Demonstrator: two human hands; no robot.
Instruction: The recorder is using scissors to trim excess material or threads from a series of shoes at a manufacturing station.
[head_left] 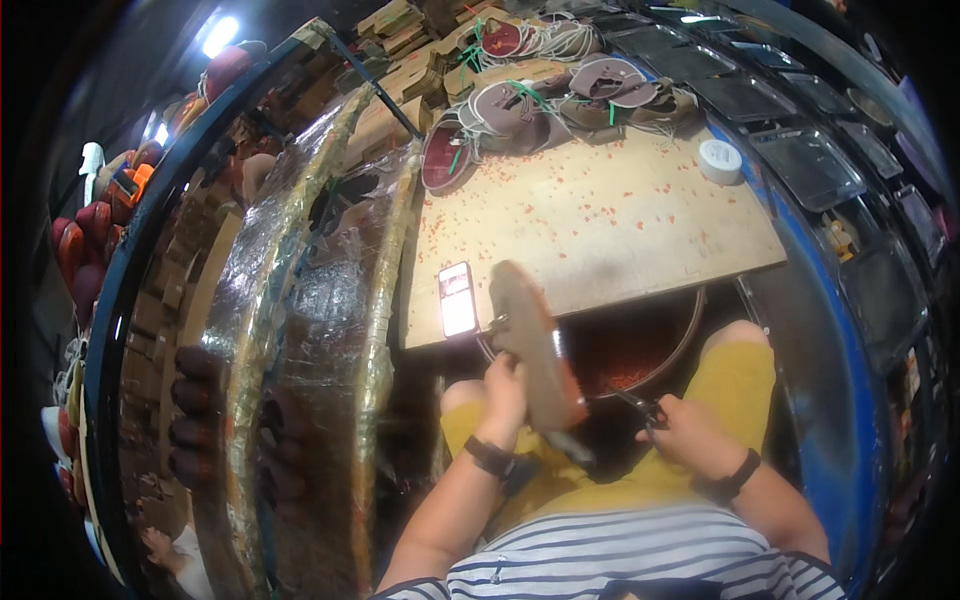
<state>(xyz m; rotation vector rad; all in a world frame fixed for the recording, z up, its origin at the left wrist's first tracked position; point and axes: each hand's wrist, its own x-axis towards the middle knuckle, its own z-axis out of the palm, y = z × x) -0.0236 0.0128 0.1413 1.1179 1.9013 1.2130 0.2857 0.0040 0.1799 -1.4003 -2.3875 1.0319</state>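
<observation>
I sat with my knees in yellow shorts under the counter's near edge, and my left hand (503, 392) had its fingers wrapped tight around the heel end of a tan, flat shoe sole (532, 345), which tilted up and away from me until its toe overlapped that edge. My right hand (688, 432) sat to the right of the sole, well apart from it, fingers closed on a small dark cutting tool (640, 405) whose tip pointed back toward the sole; I could not make out the blade itself.

Just beyond the sole, below the counter's edge, stood a round dark basin (640, 345) with red shavings in its bottom. Left of the sole, a phone with a lit screen (458, 299) lay on the pale wooden counter (600, 215), right at the edge. Red trimmings were scattered over the board. Far behind the sole a white roll of tape (719, 160) rested near the right corner, and bundles of maroon and grey soles tied with cord (530, 105) were heaped along the back.

My worry was the tool: with my left fingers so near the sole's edge, a slip could have nicked them. The sole's raised toe could also have knocked the phone off the edge, and trimmings could have missed the basin.
</observation>
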